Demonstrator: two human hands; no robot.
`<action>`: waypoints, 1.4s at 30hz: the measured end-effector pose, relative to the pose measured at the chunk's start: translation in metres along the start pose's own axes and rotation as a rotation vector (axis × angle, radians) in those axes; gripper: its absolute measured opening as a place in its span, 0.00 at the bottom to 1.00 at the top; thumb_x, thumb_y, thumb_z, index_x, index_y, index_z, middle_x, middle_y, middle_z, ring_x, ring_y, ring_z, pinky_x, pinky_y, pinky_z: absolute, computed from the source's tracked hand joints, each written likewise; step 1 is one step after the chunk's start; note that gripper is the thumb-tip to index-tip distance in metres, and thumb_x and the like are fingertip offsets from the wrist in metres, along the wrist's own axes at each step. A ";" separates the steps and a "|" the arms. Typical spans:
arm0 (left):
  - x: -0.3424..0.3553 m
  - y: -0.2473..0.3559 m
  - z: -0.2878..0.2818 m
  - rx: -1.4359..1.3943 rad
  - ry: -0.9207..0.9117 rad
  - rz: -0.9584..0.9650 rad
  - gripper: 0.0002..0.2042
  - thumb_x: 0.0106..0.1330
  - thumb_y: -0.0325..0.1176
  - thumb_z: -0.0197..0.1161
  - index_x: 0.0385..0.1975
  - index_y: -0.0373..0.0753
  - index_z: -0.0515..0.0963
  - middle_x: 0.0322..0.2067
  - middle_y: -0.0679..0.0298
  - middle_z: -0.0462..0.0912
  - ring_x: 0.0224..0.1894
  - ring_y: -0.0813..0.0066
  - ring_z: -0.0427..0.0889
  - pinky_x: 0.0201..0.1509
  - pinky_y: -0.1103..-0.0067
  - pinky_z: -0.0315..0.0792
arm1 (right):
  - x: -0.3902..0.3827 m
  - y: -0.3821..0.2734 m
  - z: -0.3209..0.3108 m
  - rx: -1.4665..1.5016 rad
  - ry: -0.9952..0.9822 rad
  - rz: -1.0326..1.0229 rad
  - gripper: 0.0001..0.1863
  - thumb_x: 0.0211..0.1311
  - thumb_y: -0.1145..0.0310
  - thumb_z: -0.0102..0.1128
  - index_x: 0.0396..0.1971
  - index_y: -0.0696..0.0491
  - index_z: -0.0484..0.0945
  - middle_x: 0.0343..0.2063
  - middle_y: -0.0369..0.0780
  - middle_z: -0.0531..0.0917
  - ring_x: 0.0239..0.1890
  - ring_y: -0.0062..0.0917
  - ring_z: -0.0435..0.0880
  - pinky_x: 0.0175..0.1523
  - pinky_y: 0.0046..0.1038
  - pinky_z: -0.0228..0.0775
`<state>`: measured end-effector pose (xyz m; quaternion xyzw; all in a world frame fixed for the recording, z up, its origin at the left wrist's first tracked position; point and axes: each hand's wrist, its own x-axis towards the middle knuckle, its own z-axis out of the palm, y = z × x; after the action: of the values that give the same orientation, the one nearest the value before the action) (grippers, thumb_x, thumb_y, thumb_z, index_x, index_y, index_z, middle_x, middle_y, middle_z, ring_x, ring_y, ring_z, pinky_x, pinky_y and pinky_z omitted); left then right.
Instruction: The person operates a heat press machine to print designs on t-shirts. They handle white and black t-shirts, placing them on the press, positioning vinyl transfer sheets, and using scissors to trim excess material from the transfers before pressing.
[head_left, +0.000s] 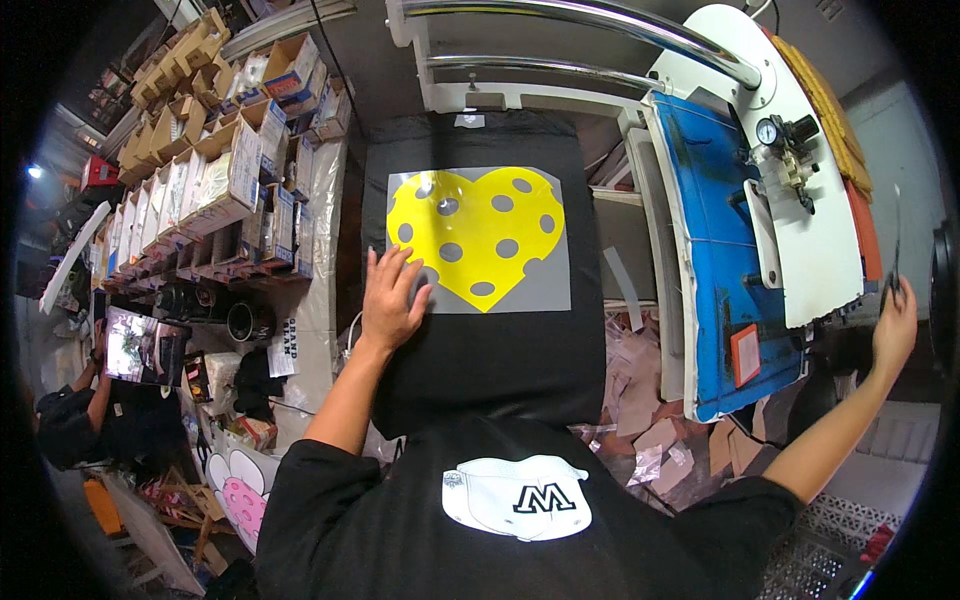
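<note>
A yellow heart design point(472, 218) with several round holes lies on a greyish see-through film sheet point(548, 290). Beneath the sheet is black fabric point(490, 365), spread flat in front of me. My left hand point(392, 300) is open, fingers spread, over the lower left edge of the sheet, its fingertips close to the heart. Far out to the right, my right hand point(895, 325) is closed around what look like scissors point(897, 245), a thin dark tool pointing upward. Its grip is small and partly hidden.
Right of the fabric stands a press with a blue-covered plate point(715, 270), a pressure gauge point(767, 131) and chrome bars point(600, 32). Cardboard boxes point(225, 165) crowd the left. Scraps point(640, 385) litter the floor. At far left a person holds a bright screen point(140, 345).
</note>
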<state>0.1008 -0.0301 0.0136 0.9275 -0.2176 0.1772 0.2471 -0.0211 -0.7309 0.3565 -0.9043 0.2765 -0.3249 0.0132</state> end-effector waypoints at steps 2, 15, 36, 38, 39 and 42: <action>-0.003 0.001 -0.007 0.016 0.022 0.012 0.16 0.58 0.32 0.69 0.46 0.37 0.80 0.51 0.54 0.78 0.60 0.53 0.74 0.71 0.50 0.58 | 0.031 -0.021 0.018 -0.169 -0.025 -0.023 0.20 0.72 0.67 0.54 0.60 0.56 0.74 0.55 0.51 0.82 0.56 0.37 0.82 0.61 0.32 0.69; -0.070 0.003 -0.028 -0.121 0.128 -0.368 0.25 0.63 0.31 0.65 0.60 0.31 0.71 0.58 0.47 0.73 0.60 0.45 0.72 0.69 0.61 0.64 | -0.063 -0.148 0.023 0.032 0.237 -0.322 0.15 0.70 0.66 0.56 0.53 0.54 0.81 0.50 0.47 0.83 0.51 0.36 0.83 0.58 0.34 0.72; -0.159 0.016 -0.065 -0.255 -0.103 -0.561 0.29 0.67 0.41 0.64 0.62 0.30 0.69 0.63 0.45 0.69 0.67 0.47 0.66 0.72 0.63 0.59 | -0.423 -0.159 0.180 0.406 -0.584 -0.071 0.24 0.70 0.54 0.57 0.48 0.63 0.78 0.50 0.53 0.79 0.54 0.48 0.76 0.61 0.43 0.66; -0.120 0.026 -0.070 -0.168 -0.009 -0.384 0.27 0.64 0.38 0.66 0.60 0.32 0.71 0.62 0.46 0.70 0.67 0.46 0.66 0.73 0.60 0.57 | -0.404 -0.193 0.187 0.455 -0.402 -0.223 0.23 0.66 0.58 0.62 0.50 0.62 0.77 0.54 0.53 0.77 0.58 0.48 0.72 0.65 0.45 0.62; -0.104 0.028 -0.064 -0.072 -0.011 -0.281 0.26 0.62 0.37 0.67 0.59 0.33 0.72 0.61 0.48 0.70 0.66 0.46 0.66 0.73 0.57 0.56 | -0.394 -0.214 0.191 0.498 -0.401 -0.290 0.21 0.64 0.61 0.63 0.50 0.61 0.77 0.55 0.52 0.76 0.60 0.48 0.71 0.65 0.46 0.61; -0.072 0.018 -0.032 0.088 0.013 -0.106 0.24 0.61 0.37 0.67 0.57 0.35 0.74 0.61 0.52 0.71 0.68 0.48 0.64 0.73 0.47 0.49 | -0.374 -0.268 0.211 0.526 -0.358 -0.560 0.26 0.61 0.60 0.64 0.56 0.59 0.75 0.61 0.51 0.72 0.67 0.49 0.64 0.71 0.49 0.53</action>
<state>0.0239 -0.0045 0.0151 0.9465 -0.1587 0.1795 0.2163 -0.0018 -0.3464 0.0277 -0.9526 -0.0790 -0.2131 0.2024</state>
